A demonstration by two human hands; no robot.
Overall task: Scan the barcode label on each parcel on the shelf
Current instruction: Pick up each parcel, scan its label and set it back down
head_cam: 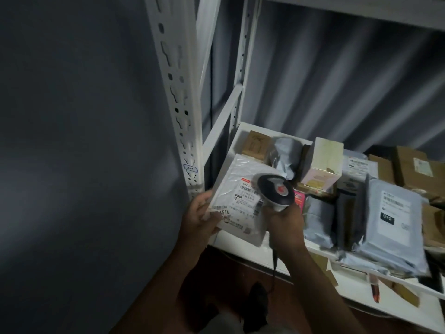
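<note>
My left hand [201, 216] grips the near left corner of a flat white padded parcel [237, 175] at the left end of the white shelf [243, 247]. Its printed barcode label [245, 198] faces up. My right hand [284, 225] holds a dark handheld scanner [275, 189] by its handle, head tilted down just over the label's right part. A cable hangs from the scanner below the shelf edge.
More parcels fill the shelf to the right: a brown box [255, 144], a grey bag [285, 153], a white carton [323, 162], grey poly mailers [395, 220], cardboard boxes [414, 169]. A white slotted upright [177, 100] stands at left beside a dark wall. Lower shelf below.
</note>
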